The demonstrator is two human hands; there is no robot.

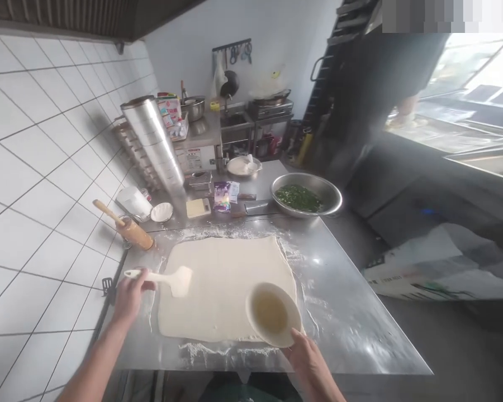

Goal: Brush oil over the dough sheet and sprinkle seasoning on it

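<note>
Dough sheet [224, 285] lies flat on the steel tabletop [352, 312], close to its near edge, with loose flour around its borders. Left hand [129, 295] grips the handle of a white spatula [167, 277]; the blade sits at the sheet's left edge. Right hand [308, 357] holds a white bowl [272, 315] of clear yellowish liquid by its near rim, tilted above the sheet's near right corner. Rolling pin [128, 226] rests at the left edge, against the tiled wall [33, 195]. Metal bowl [305, 195] containing chopped greens stands near the far right corner. Small packets and a stack of metal containers [151, 137] occupy the far edge.
</note>
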